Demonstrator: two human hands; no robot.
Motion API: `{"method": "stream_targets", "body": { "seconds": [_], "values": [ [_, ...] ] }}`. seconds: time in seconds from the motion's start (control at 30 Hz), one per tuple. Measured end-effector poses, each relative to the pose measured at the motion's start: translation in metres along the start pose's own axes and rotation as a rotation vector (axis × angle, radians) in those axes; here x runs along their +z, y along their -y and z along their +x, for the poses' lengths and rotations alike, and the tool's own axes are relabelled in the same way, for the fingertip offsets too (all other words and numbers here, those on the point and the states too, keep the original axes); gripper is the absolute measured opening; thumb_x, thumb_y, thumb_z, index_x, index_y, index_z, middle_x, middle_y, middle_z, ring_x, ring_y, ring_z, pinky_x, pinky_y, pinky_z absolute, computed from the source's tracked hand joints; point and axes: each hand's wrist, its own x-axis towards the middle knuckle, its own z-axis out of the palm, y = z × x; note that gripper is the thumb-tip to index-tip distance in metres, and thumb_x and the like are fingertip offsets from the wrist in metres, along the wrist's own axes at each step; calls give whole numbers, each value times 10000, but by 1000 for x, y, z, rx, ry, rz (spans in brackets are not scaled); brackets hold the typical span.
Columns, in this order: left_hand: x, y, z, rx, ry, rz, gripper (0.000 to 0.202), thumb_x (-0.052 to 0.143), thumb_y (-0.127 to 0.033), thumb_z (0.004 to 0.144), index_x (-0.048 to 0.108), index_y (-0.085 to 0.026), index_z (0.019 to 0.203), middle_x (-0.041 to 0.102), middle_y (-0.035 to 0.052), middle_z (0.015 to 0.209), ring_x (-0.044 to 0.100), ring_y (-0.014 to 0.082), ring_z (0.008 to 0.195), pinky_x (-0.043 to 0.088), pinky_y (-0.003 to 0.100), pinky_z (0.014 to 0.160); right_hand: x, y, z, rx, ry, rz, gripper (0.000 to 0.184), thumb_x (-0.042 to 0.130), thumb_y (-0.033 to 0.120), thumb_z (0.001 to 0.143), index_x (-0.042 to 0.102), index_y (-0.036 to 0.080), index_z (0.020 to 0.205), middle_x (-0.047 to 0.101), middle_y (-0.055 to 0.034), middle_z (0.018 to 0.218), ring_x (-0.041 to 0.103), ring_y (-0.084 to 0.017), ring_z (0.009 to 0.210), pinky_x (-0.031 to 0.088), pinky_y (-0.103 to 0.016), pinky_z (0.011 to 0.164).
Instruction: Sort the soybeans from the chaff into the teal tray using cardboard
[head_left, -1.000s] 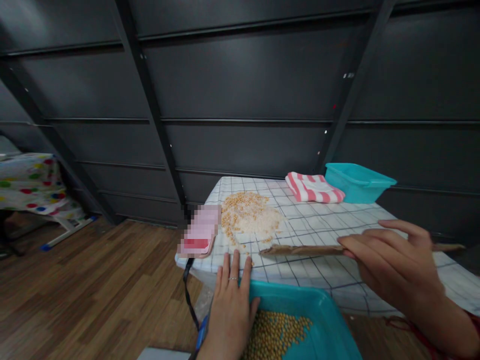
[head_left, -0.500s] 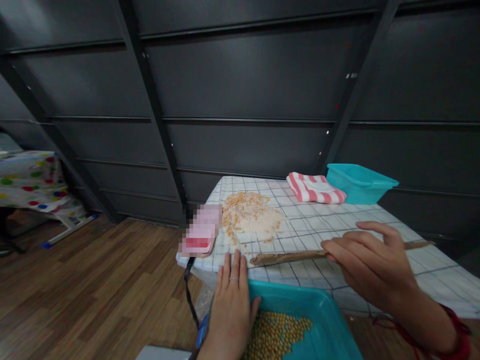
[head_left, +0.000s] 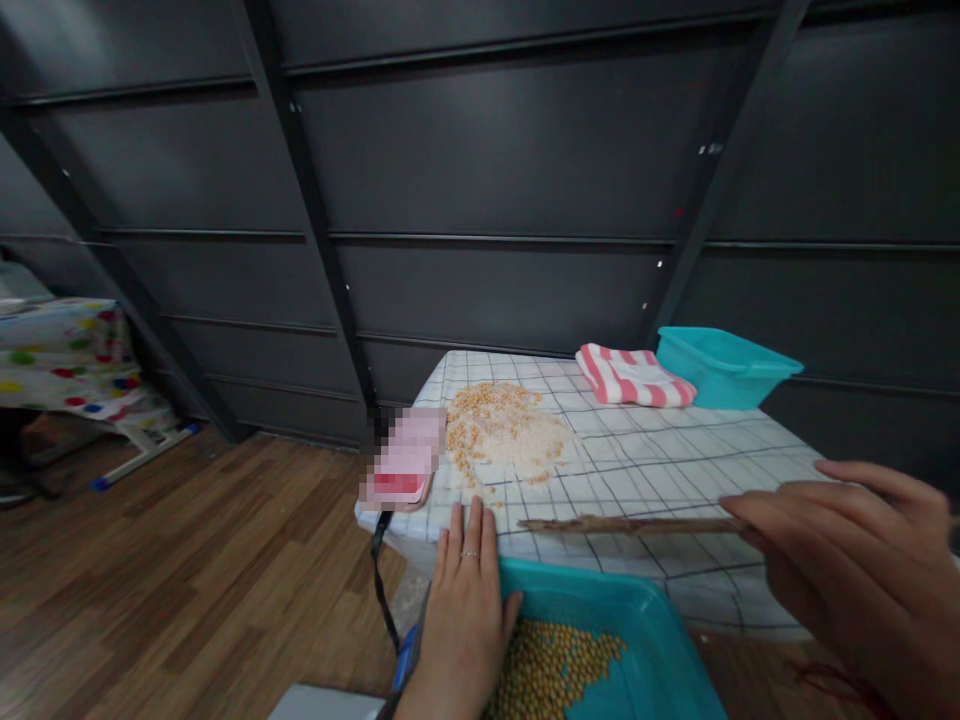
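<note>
My right hand [head_left: 847,560] is closed around a thin brown stick [head_left: 630,525]. The stick lies roughly level across the front part of the table, its far tip pointing left. My left hand [head_left: 465,610] is flat with fingers stretched out, resting at the table's front edge and over the left rim of a teal basin [head_left: 660,630]. Yellow soybeans [head_left: 559,660] cover part of the basin's bottom. Beyond my left fingertips, a pile of white rice [head_left: 521,445] mixed with soybeans [head_left: 487,397] is spread on the checked tablecloth [head_left: 622,450].
A pink phone-like object [head_left: 409,455], blurred out, lies at the table's left edge, with a black strap [head_left: 380,580] hanging down. At the back right are a folded red-and-white striped towel [head_left: 637,378] and another teal basin [head_left: 724,375]. A dark panelled wall [head_left: 495,150] stands behind.
My right hand has moved to the right, drawing the stick along with it. The left hand stays in place, and the pile looks the same.
</note>
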Motion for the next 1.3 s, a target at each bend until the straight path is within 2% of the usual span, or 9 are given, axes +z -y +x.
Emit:
{"method": "stream_targets", "body": {
  "seconds": [0.07, 0.2, 0.33, 0.6, 0.73, 0.87, 1.1, 1.2, 1.3],
  "values": [
    [-1, 0, 0, 2, 9, -7, 640, 463, -173, 699, 318, -32, 1307, 363, 189, 1373, 288, 362, 1258, 397, 517, 951, 5, -3, -1, -38, -12, -26, 146, 410, 106, 850, 499, 219, 820, 595, 27, 622, 508, -127, 568, 348, -368, 740],
    [-3, 1, 0, 22, 21, -11, 631, 456, -167, 705, 319, -17, 1302, 353, 202, 1372, 295, 370, 1250, 398, 520, 948, 16, -2, -9, -19, 17, 5, 154, 428, 76, 837, 504, 210, 832, 589, 32, 630, 507, -121, 585, 343, -372, 776],
    [0, 1, 0, 1, 12, -29, 655, 446, -163, 699, 285, -47, 1323, 337, 190, 1386, 253, 360, 1272, 389, 541, 947, 23, 4, -11, -39, 65, 47, 159, 409, 85, 842, 509, 207, 863, 599, 42, 647, 514, -124, 615, 346, -373, 803],
    [0, 2, -1, 23, -16, -2, 659, 484, -182, 685, 316, -17, 1300, 373, 211, 1362, 304, 379, 1245, 415, 516, 931, 35, -9, 9, -174, -11, -178, 111, 507, 82, 801, 514, 188, 832, 617, 20, 631, 528, -133, 594, 368, -358, 750],
    [1, 1, -1, 13, -28, -5, 660, 451, -180, 694, 287, -49, 1320, 374, 188, 1369, 303, 361, 1252, 414, 516, 929, 33, -8, 7, -124, -18, -106, 139, 480, 70, 810, 516, 204, 807, 612, 38, 617, 525, -121, 578, 366, -354, 752],
    [4, 2, -2, 1, -33, -3, 673, 451, -191, 685, 279, -71, 1325, 379, 177, 1370, 289, 363, 1258, 406, 533, 929, 34, -5, 3, -159, 17, -58, 123, 458, 104, 830, 528, 202, 810, 620, 36, 635, 530, -116, 601, 372, -353, 777],
    [-4, 4, 0, 47, -2, 6, 615, 448, -198, 715, 331, -49, 1301, 387, 182, 1362, 315, 367, 1242, 419, 512, 926, 56, -24, 4, -217, -90, -106, 194, 569, 52, 750, 531, 173, 897, 641, 3, 691, 549, -129, 627, 413, -365, 760],
    [-6, 4, 0, 44, -10, 20, 611, 465, -195, 704, 361, -30, 1283, 402, 192, 1347, 330, 381, 1226, 428, 511, 917, 52, -29, 2, -205, -156, -132, 214, 577, 34, 737, 540, 170, 898, 642, -4, 687, 550, -137, 614, 422, -366, 734],
    [-6, 4, 0, 47, -7, 15, 612, 473, -187, 703, 362, -25, 1283, 393, 201, 1348, 323, 385, 1227, 428, 510, 917, 38, -30, -3, -186, -202, -178, 225, 567, 21, 735, 553, 183, 890, 628, 7, 655, 540, -138, 585, 421, -357, 711]
  ]
}}
